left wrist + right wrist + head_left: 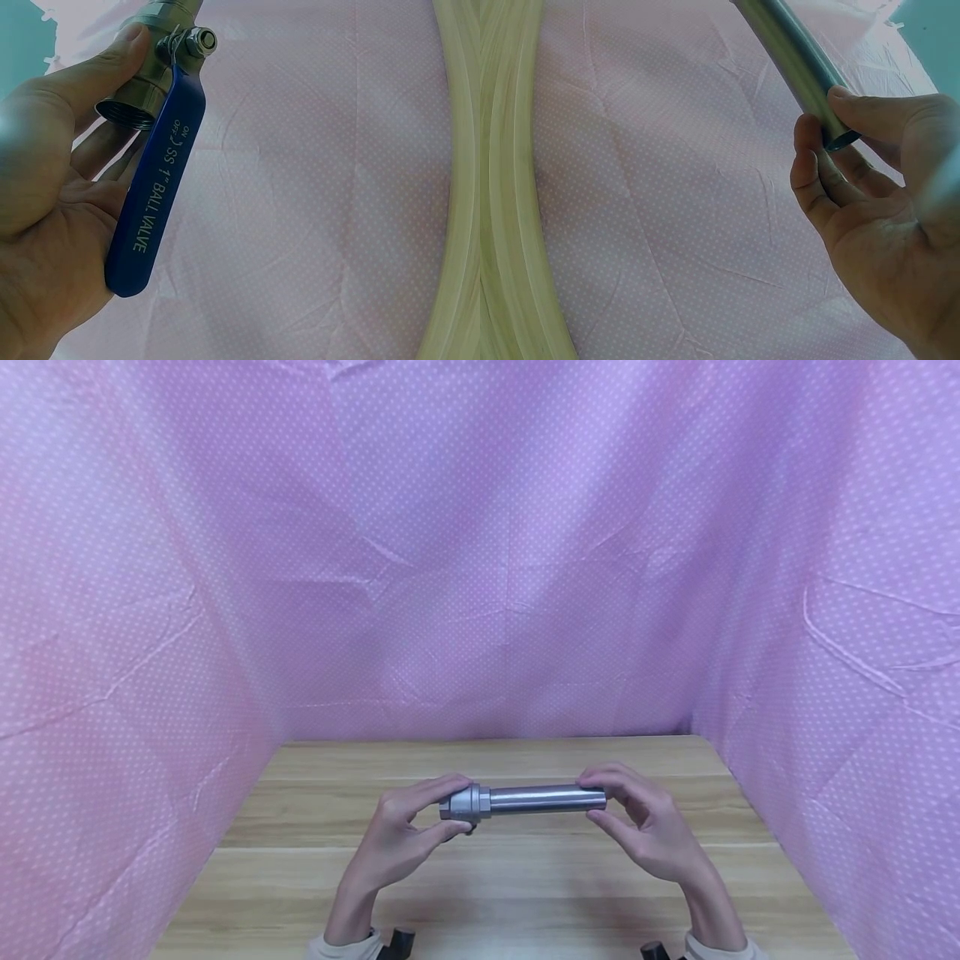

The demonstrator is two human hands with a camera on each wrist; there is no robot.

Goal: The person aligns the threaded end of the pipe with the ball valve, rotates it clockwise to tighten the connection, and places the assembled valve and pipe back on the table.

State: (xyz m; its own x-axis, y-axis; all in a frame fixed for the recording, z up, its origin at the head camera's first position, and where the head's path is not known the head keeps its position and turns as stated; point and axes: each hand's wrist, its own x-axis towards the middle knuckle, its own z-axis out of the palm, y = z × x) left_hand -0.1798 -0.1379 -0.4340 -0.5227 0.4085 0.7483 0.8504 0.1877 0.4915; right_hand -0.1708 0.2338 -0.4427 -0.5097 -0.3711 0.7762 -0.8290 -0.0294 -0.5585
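A metal ball valve (pixel 467 803) and a smooth steel pipe (pixel 536 799) form one straight line, held level above the table. My left hand (pixel 405 831) grips the valve body between thumb and fingers. In the left wrist view, the valve's blue lever handle (pixel 156 187), lettered "SS 1" BALL VALVE", extends back along the palm, and the threaded open end of the valve faces me. My right hand (pixel 648 827) pinches the pipe's free end. That hollow pipe end (pixel 843 140) shows between thumb and fingertips in the right wrist view. The joint inside the valve is hidden.
Below the hands lies a wood-grain table (pixel 525 893). Pink dotted cloth (pixel 495 568) hangs behind it and along both sides. A black piece (pixel 401 941) is at the left wrist, with another black piece (pixel 655 951) at the right.
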